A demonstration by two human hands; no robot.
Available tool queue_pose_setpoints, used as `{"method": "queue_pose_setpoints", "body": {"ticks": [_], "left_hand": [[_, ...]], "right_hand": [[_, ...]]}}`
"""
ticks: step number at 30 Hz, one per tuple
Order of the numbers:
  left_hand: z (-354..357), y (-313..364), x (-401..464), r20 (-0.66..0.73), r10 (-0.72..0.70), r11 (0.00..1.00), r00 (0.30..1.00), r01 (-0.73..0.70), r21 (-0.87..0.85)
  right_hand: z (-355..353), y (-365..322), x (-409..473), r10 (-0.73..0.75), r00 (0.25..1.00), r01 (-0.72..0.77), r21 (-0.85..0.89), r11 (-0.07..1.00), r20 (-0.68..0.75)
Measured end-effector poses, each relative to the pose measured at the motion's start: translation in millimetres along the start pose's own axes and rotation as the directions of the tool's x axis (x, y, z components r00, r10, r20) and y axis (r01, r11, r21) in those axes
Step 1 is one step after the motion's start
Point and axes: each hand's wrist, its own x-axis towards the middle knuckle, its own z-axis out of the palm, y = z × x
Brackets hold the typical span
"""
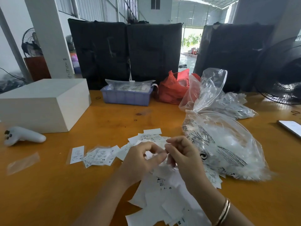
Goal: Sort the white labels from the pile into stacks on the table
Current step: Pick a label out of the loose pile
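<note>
**Inspector:** State of the hands?

**Assistant:** Both are raised just above the orange surface [105, 131], fingertips meeting. The left hand [140, 159] has thumb and forefinger curled in a pinch; the right hand [180, 154] is curled likewise. Between them is a thin white piece, apparently a label; the frame is blurred there, so I cannot tell which grip actually has it.

**Inspector:** Location of the labels?

**Assistant:** The loose pile [164, 203] lies directly beneath the hands and wrists. A sorted group marked XS and S [99, 156] sits left of the left hand, with a single XS label [77, 154] just beside it. More labels [152, 135] lie beyond the fingers.

**Inspector:** Surroundings?

**Assistant:** A clear printed plastic bag [228, 149] lies right of the hands; a white box [42, 103] and white controller [24, 136] far left.
</note>
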Motion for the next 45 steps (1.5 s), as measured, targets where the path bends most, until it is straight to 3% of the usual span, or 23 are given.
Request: {"method": "queue_pose_setpoints", "body": {"ticks": [3, 8, 11, 15, 18, 21, 24, 26, 29, 32, 34, 38, 42, 45], "left_hand": [[1, -5, 4, -0.059, 0.003, 1.0, 0.998, -0.002, 0.025], [-3, -12, 7, -0.135, -0.03, 0.999, 0.99, 0.032, 0.01], [-3, -12, 7, -0.141, -0.03, 1.0, 0.99, 0.029, -0.009], [-3, -8, 6, -0.076, -0.034, 0.996, 0.996, 0.028, -0.086], [-7, -1, 2, 0.076, -0.088, 0.971, 0.993, 0.102, -0.215], [-8, -1, 1, 0.14, -0.122, 0.974, 0.983, 0.146, -0.172], [-7, -5, 4, -0.015, -0.174, 0.97, 0.985, 0.169, -0.175], [-9, -7, 6, -0.115, -0.279, 0.908, 0.953, 0.223, -0.354], [-13, -6, 7, -0.139, -0.401, 0.724, 0.905, 0.221, -0.654], [-14, -7, 9, -0.158, -0.475, 0.642, 0.866, 0.219, -0.735], [-13, -6, 10, -0.163, -0.492, 0.643, 0.855, 0.23, -0.731], [-14, -7, 9, -0.162, -0.487, 0.621, 0.858, 0.21, -0.756], [-14, -10, 12, -0.159, -0.501, 0.572, 0.851, 0.188, -0.798], [-15, -12, 12, -0.151, -0.52, 0.544, 0.841, 0.189, -0.817]], "right_hand": [[-1, -1, 2, 0.02, 1.0, -0.019, -0.014, 1.0, 0.016], [-8, -3, 5, 0.172, 0.981, -0.169, -0.046, 0.985, 0.087], [-6, -3, 5, 0.173, 0.981, -0.165, -0.093, 0.982, 0.086], [-4, -2, 5, 0.145, 0.986, -0.135, -0.121, 0.983, 0.078], [-4, -4, 5, 0.116, 0.99, -0.105, -0.125, 0.987, 0.085], [-4, -5, 5, 0.082, 0.99, -0.063, -0.162, 0.985, 0.113], [-6, -2, 7, 0.056, 0.996, -0.046, -0.138, 0.989, 0.073], [-9, 2, 10, 0.02, 1.0, -0.018, -0.23, 0.973, 0.003], [-17, 7, 14, -0.113, 0.993, 0.106, -0.563, 0.82, 0.022], [-19, 12, 12, -0.15, 0.971, 0.234, -0.857, 0.459, 0.185], [-16, 14, 10, -0.1, 0.961, 0.277, -0.914, 0.296, 0.259], [-12, 9, 7, -0.119, 0.934, 0.353, -0.919, 0.176, 0.336], [-10, 9, 4, -0.322, 0.873, 0.409, -0.91, 0.072, 0.367], [-7, 9, 3, -0.24, 0.902, 0.39, -0.916, 0.092, 0.36]]}}
